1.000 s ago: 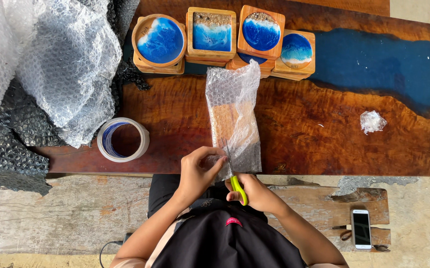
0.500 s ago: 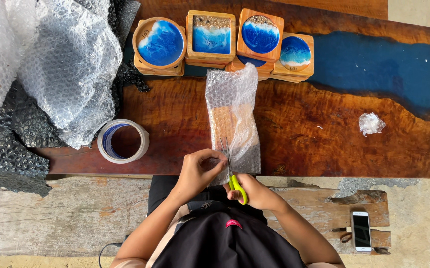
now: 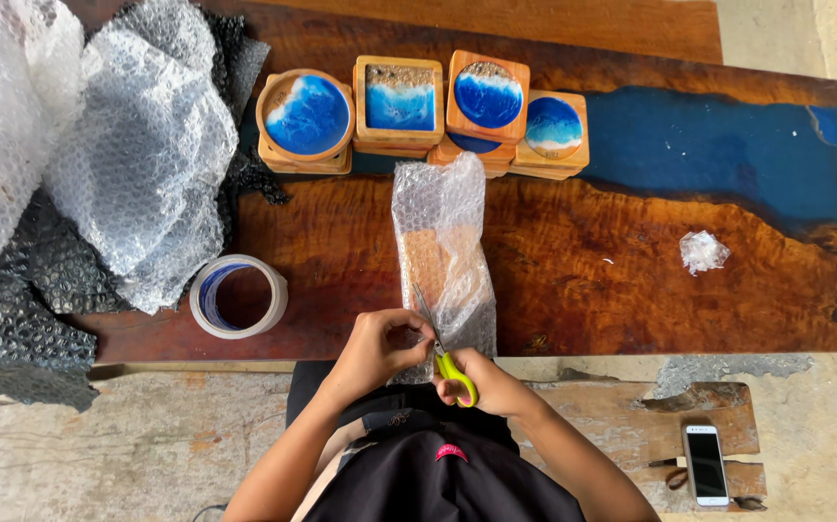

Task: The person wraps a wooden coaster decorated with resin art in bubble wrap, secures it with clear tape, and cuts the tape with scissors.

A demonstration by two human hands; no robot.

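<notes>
A strip of clear bubble wrap (image 3: 443, 253), wound around a flat wooden piece, lies lengthwise on the surface (image 3: 612, 280), a glossy slab of reddish-brown wood with a river of deep blue resin. The near end of the strip is pinched by the left hand (image 3: 377, 350), fingers curled shut on the plastic. The right hand (image 3: 484, 384) is closed around the green handles of a pair of scissors (image 3: 445, 353), whose thin metal blades are laid against the wrap at its near left edge; how far the blades are parted cannot be told.

Just beyond the far end of the strip, four wooden coasters with blue and white resin tops are seen uppermost on small stacks: one round (image 3: 307, 116), and three square (image 3: 399, 94) (image 3: 488, 95) (image 3: 553, 129). The number beneath them cannot be counted.

One roll of clear tape (image 3: 239, 296), ring-shaped, rests on the surface to the left of the hands. A crumpled heap of clear bubble wrap (image 3: 100, 145) is piled at the far left, over dark bubble sheeting (image 3: 13, 329). One small wad of plastic (image 3: 704, 251) lies well apart on the right.

Below the surface edge, one phone (image 3: 706, 466) with a dark screen lies on a rough plank (image 3: 650, 425).
</notes>
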